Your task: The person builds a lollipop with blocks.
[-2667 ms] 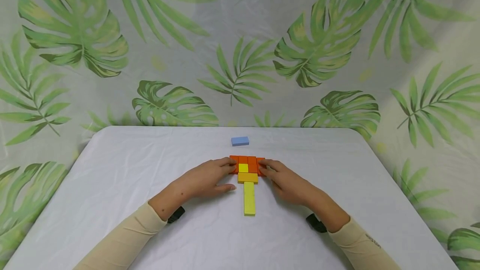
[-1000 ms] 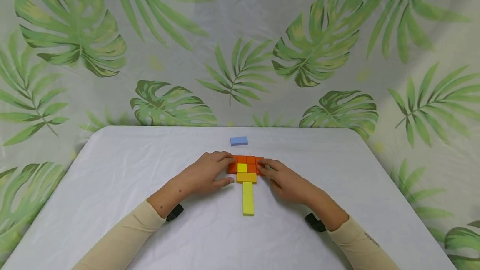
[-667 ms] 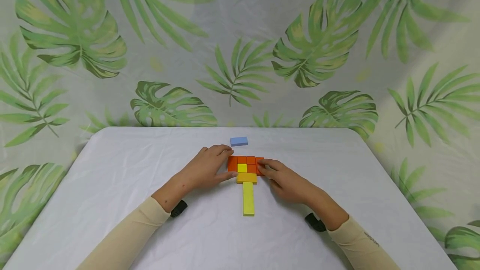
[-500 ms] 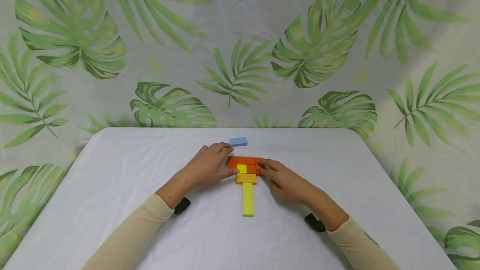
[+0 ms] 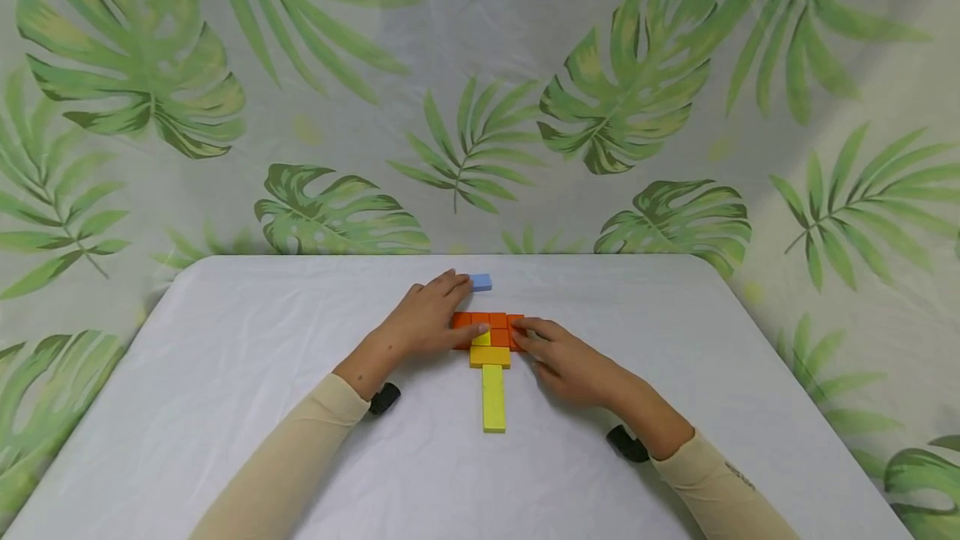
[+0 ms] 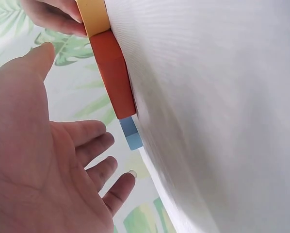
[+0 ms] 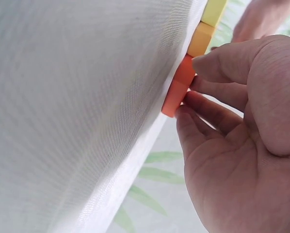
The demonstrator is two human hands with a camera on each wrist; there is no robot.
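Note:
In the head view, several red blocks (image 5: 498,321) lie side by side around a small yellow square block (image 5: 483,341). Against their near edge is an orange block (image 5: 490,357), with a long yellow-green block (image 5: 493,400) running toward me. Beyond the group lies a blue block (image 5: 482,282). My left hand (image 5: 430,317) has its fingers extended over the blue block's left end, thumb above the yellow square; contact is unclear. In the left wrist view its fingers are spread around nothing. My right hand (image 5: 573,363) rests its fingertips on the rightmost red block (image 7: 174,96).
A white cloth (image 5: 315,290) covers the table. Behind its far edge hangs a leaf-print backdrop (image 5: 480,40). Black devices show under the left wrist (image 5: 385,398) and the right wrist (image 5: 627,444).
My left hand has left the leftmost red block and moved away from me and rightward to the blue block. The right hand stays on the right red block, and the blocks keep their layout.

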